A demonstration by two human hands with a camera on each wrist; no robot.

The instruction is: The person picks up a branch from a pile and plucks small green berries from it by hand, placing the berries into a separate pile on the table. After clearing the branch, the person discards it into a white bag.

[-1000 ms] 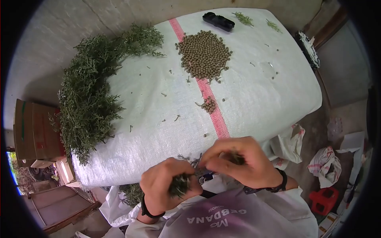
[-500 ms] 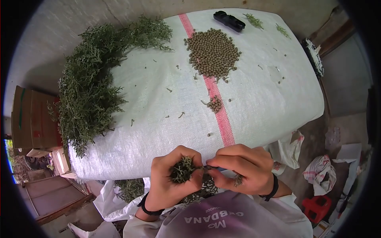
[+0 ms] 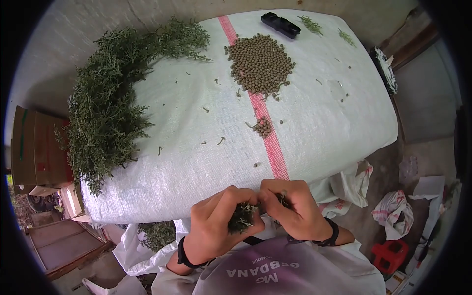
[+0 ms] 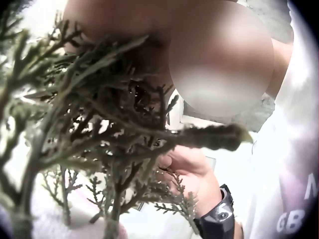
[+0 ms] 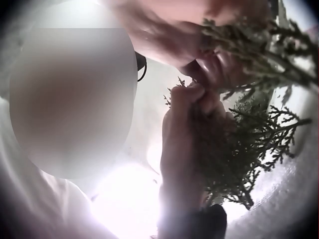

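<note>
Left hand (image 3: pixel 216 230) grips a sprig (image 3: pixel 242 219), right hand (image 3: pixel 291 210) pinches it — one berry pile (image 3: pixel 259 64) looks done; the big heap (image 3: pixel 105 113) left of that pile looks unpicked.

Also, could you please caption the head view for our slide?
Left hand grips a green sprig, right hand pinches at it, beside a white sack bearing seeds and branches.
</note>
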